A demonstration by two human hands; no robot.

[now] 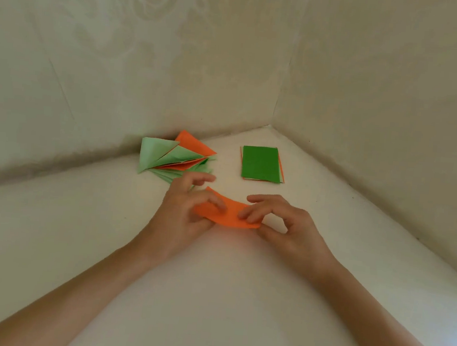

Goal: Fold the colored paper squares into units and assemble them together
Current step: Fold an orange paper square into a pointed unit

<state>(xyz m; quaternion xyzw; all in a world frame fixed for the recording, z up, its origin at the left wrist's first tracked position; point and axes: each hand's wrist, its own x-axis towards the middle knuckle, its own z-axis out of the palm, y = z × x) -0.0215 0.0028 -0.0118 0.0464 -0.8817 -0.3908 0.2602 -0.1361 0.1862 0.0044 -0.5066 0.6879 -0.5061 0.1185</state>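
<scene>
Left hand (184,213) and right hand (292,226) pinch orange paper (230,215) by opposite edges.

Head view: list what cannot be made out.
In the head view:
orange paper: both ends covered by left hand and right hand, so its folds are unclear.
green stack: top sheet hides the sheet count.
folded units: overlapping, near edge behind left hand; count unclear.
</scene>
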